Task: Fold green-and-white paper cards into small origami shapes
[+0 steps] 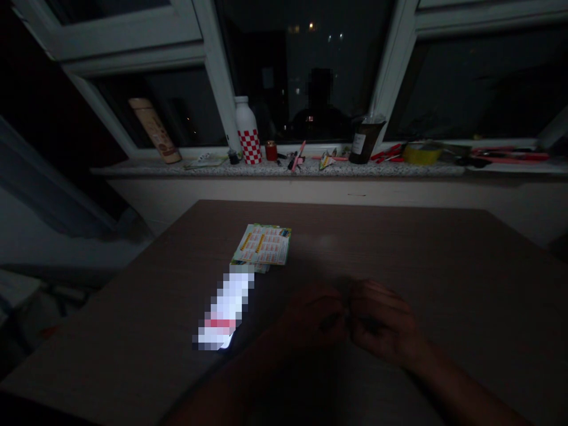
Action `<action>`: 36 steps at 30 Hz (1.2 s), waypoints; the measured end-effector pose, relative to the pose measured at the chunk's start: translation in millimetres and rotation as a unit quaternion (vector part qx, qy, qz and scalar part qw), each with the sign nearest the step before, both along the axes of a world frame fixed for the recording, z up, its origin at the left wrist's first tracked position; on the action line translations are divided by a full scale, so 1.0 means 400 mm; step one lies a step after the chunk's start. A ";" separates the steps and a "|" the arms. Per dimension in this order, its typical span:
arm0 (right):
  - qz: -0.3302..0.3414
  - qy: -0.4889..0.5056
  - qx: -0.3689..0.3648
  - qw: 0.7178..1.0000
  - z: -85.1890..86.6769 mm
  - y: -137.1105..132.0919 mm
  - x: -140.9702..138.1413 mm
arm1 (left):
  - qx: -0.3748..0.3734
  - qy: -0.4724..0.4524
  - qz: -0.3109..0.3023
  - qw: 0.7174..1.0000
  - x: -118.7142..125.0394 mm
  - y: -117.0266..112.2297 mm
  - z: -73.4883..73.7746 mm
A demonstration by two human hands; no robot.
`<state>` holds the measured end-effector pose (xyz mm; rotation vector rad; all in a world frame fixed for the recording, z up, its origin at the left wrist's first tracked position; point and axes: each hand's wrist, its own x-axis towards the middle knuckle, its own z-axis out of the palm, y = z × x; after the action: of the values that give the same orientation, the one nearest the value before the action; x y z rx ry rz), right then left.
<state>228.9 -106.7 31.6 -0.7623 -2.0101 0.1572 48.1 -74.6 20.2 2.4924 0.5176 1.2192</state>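
Hands come first in the count: two, the left hand (317,316) and the right hand (384,325), both low over one brown table (399,248). They meet knuckle to knuckle, and the fingers (337,319) of each are curled in narrow, the tips turned toward the other hand. The picture is too dark to tell whether something small is pinched between them.

One lit phone (226,310) lies flat on the table, to the left of the left fingers and near them, not touching (its screen is the brightest thing here). One printed leaflet (264,244) lies just beyond the far end of the phone, farther from the fingers and also to their left.

Well beyond the fingers runs one windowsill (399,170). On it stand one white bottle (247,130) with red checks, one brown tube (155,130) leaning far to the left, one small red can (271,151) and one dark cup (366,141). One yellow roll (421,155) lies beyond and to the right of the right fingers. Several red tools lie beside it, but their number cannot be told.
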 end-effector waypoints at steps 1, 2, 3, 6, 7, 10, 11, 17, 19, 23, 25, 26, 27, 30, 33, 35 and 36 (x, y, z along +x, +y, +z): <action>-0.001 0.002 0.002 1.000 0.001 0.000 0.001 | -0.004 0.000 0.001 1.000 -0.001 0.000 -0.001; -0.003 0.003 0.003 1.000 0.002 0.000 0.002 | -0.007 0.002 0.001 1.000 -0.003 0.001 -0.002; -0.006 0.003 0.002 1.000 0.003 0.001 0.004 | -0.008 0.000 0.000 1.000 -0.004 0.002 -0.003; -0.015 0.000 -0.006 1.000 0.000 0.003 0.017 | -0.007 -0.018 0.006 1.000 -0.012 0.007 -0.003; -0.018 -0.002 -0.009 1.000 -0.002 0.005 0.023 | -0.007 -0.029 0.011 1.000 -0.015 0.008 0.000; -0.030 -0.011 -0.021 0.999 -0.009 0.012 0.042 | -0.014 -0.054 0.020 0.998 -0.021 0.012 0.011; -0.035 -0.012 -0.023 0.999 -0.011 0.015 0.047 | -0.019 -0.060 0.025 0.998 -0.022 0.013 0.014; -0.050 -0.013 -0.038 0.998 -0.015 0.024 0.060 | -0.108 -0.062 0.047 0.991 -0.031 0.012 0.023; -0.057 -0.008 -0.048 0.997 -0.016 0.024 0.068 | -0.159 -0.087 0.077 0.980 -0.038 0.012 0.026; -0.101 0.000 -0.080 0.992 -0.019 0.019 0.083 | -0.304 -0.137 0.157 0.930 -0.043 0.022 0.032; -0.113 -0.010 -0.121 0.986 -0.022 0.014 0.079 | -0.371 -0.138 0.178 0.901 -0.037 0.028 0.032; -0.110 -0.009 -0.149 0.983 -0.024 0.012 0.072 | -0.396 -0.136 0.181 0.890 -0.033 0.031 0.030; -0.104 -0.001 -0.175 0.979 -0.026 0.010 0.065 | -0.416 -0.136 0.180 0.881 -0.028 0.033 0.028; -0.090 0.056 -0.267 0.958 -0.037 0.009 0.038 | -0.466 -0.139 0.157 0.859 -0.014 0.037 0.016; -0.071 0.114 -0.356 0.925 -0.049 0.013 0.022 | -0.495 -0.133 0.137 0.848 -0.006 0.038 0.001; -0.060 0.147 -0.402 0.902 -0.057 0.016 0.021 | -0.498 -0.125 0.126 0.849 -0.005 0.039 -0.008; -0.056 0.162 -0.421 0.891 -0.061 0.017 0.022 | -0.499 -0.121 0.119 0.850 -0.006 0.039 -0.012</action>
<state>237.7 -99.9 7.0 -1.2801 -1.5255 1.0671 45.8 -59.1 15.6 1.3979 1.0729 0.9426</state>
